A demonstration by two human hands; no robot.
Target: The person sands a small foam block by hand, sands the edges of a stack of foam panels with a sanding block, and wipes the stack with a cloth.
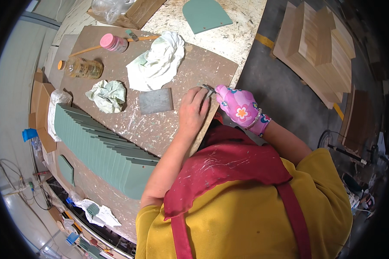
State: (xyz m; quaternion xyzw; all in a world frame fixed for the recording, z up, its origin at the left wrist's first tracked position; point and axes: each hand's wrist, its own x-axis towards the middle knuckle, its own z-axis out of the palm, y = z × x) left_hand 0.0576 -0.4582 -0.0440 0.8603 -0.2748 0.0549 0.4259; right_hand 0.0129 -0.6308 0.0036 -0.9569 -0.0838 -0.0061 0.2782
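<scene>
Just above frame center, my bare left grip (192, 111) and floral-gloved right grip (240, 108) meet at small grayish item (209, 89); can't tell if either clasps it.

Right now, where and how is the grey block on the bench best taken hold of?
Probably by its two short ends, coming from above and the near side: the grey block lies flat, and the large white cloth crowds its far long edge, while the near one looks free.
</scene>
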